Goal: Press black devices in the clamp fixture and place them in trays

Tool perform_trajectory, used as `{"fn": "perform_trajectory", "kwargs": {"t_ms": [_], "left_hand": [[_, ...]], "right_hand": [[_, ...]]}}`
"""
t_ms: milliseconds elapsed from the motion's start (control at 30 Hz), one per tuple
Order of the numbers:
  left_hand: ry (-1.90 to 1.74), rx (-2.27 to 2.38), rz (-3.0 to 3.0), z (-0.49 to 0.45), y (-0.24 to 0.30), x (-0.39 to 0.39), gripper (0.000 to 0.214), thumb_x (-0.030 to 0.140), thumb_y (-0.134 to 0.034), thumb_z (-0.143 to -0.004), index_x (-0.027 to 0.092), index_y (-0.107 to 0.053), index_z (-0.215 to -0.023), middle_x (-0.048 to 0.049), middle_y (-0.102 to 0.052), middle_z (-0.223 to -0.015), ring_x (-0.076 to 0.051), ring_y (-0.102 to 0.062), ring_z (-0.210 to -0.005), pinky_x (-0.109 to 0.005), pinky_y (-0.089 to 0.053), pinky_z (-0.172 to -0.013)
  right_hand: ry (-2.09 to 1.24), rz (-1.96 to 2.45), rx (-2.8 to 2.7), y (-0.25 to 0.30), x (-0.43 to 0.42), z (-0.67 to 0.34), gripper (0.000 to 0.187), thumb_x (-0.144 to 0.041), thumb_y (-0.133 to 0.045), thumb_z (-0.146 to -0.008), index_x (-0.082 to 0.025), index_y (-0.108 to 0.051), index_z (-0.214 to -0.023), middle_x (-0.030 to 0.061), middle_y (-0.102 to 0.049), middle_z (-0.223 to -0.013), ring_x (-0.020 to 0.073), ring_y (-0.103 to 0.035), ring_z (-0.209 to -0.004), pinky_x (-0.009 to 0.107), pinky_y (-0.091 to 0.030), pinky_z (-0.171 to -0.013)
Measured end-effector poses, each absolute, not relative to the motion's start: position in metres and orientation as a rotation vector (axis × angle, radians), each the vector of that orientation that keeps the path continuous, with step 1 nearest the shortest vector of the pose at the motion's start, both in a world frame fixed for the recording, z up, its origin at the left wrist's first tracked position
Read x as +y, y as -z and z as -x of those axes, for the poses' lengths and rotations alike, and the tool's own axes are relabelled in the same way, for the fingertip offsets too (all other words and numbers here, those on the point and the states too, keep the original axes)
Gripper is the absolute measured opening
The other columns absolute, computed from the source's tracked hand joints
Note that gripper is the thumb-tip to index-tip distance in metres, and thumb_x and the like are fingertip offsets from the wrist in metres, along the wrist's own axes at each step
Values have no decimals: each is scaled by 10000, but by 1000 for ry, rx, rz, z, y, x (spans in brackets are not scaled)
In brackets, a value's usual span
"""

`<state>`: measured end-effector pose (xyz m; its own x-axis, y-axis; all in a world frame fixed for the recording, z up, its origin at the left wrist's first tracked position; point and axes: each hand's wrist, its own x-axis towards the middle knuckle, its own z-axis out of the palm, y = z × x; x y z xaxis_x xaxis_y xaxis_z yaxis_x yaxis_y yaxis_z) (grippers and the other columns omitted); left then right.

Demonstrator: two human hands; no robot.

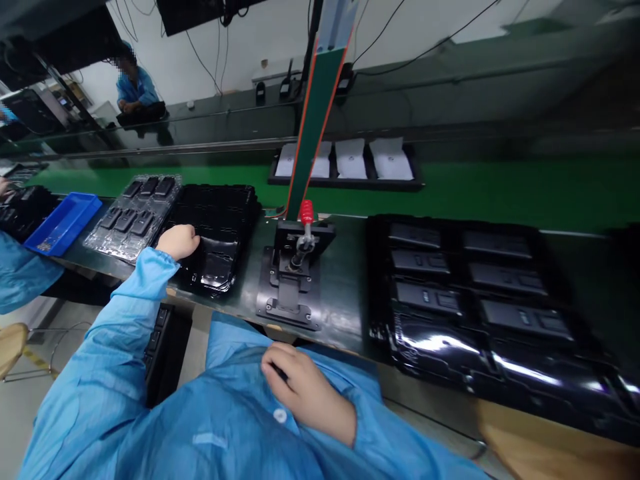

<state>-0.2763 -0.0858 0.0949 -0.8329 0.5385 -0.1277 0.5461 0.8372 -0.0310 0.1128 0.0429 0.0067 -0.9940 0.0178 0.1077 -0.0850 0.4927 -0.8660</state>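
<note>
My left hand (179,241) is curled into a closed fist at the left edge of a stack of black plastic trays (220,207); its palm side is hidden. Beside it lies a clear tray (120,248) carrying several black casings (125,221). My right hand (313,393) is closed in front of my blue smock, below the table edge. Something dark shows between its thumb and fingers, too small to name. Between the trays stands a black clamp fixture (289,293) with a red-handled lever (307,212).
Black trays with several dark casings (427,298) fill the right side. A blue bin (65,223) with small parts sits left, near another person's sleeve (25,273). A tray of white packets (350,159) lies behind the upright post (317,100). A person (135,87) sits far back.
</note>
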Motion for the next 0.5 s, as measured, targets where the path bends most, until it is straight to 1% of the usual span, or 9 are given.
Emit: {"fn": "perform_trajectory", "kwargs": {"t_ms": [133,233,400,500], "left_hand": [[16,2928,-889,277,-96,-83,242,376,-579,-899,210,-755,-891,-158,-799,-979,-335,-752,-977,-401,-558,-884],[-129,2958,-892,277,-102,-87,237,373,-553,-897,220,-731,-862,-128,-780,-931,-308,-729,-934,-375,-533,-849],[-438,2983,-840,275,-122,-95,260,407,-522,-883,220,-665,-773,-52,-693,-762,-238,-653,-791,-326,-467,-717],[-598,2957,-789,271,-138,-100,295,433,-515,-883,204,-670,-781,-15,-643,-689,-207,-614,-714,-300,-436,-637]], "right_hand": [[-1579,111,-2590,9,51,-121,251,-277,-470,-1072,-215,-606,-870,37,-659,-865,183,-645,-826,305,-490,-744],[-1574,185,-2567,18,56,-128,269,-290,-456,-1079,-218,-600,-864,32,-653,-854,182,-649,-814,307,-492,-749],[-1544,214,-2544,21,60,-135,250,-266,-471,-1068,-218,-605,-862,26,-654,-840,175,-653,-801,292,-489,-732],[-1472,168,-2542,17,59,-136,247,-251,-469,-1064,-213,-609,-865,32,-660,-836,169,-649,-787,281,-485,-714]]}}
